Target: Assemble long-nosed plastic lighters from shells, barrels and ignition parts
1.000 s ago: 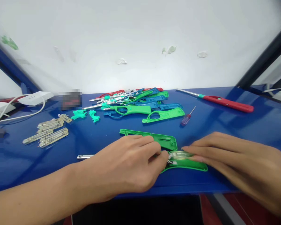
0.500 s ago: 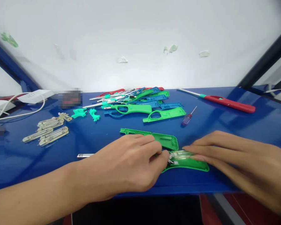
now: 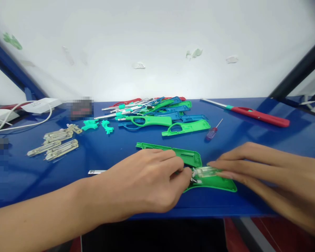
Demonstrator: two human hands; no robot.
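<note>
A green lighter casing half (image 3: 217, 184) lies hollow side up near the table's front edge. My left hand (image 3: 149, 178) is closed over its front part, fingertips pinched together; what they grip is hidden. Pinched at one end by the fingertips of my right hand (image 3: 267, 175), a clear fuel tank (image 3: 206, 171) lies over the hollow. A thin white wire and a small dark part show beside my left fingertips. The metal tube (image 3: 96, 172) sticks out past my left wrist. Just behind sits the matching green casing half (image 3: 190, 157), partly covered by my left hand.
A small screwdriver (image 3: 212, 133) and a red lighter (image 3: 259, 117) lie at the right. Casing halves and metal tubes form a pile (image 3: 149, 113) at the back. Turquoise pieces (image 3: 90, 124) and several clear fuel tanks (image 3: 61, 149) lie left, near a white power strip (image 3: 40, 105).
The whole view has shifted slightly. Both hands keep nearly the same pose at the casing, and the fuel tank stays in my right fingertips.
</note>
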